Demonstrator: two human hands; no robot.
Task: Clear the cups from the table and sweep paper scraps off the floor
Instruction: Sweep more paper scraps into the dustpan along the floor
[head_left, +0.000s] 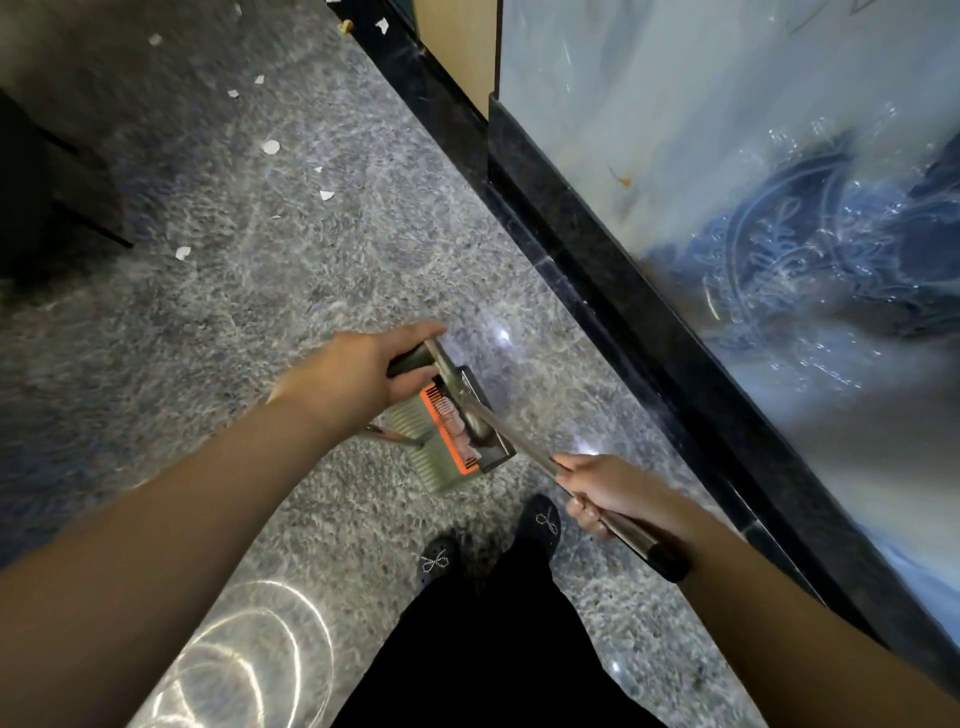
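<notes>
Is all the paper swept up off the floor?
No, white paper scraps lie scattered on the grey floor, ahead of the dustpan.

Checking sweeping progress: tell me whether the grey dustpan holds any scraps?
Cannot tell: the grey dustpan hangs tilted above the floor, its inside hidden; white paper scraps lie on the floor.

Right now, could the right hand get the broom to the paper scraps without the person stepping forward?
Probably not. The right hand grips the broom handle close by the feet, with the broom head nested in the dustpan that the left hand holds. The scraps lie well ahead on open floor.
</notes>
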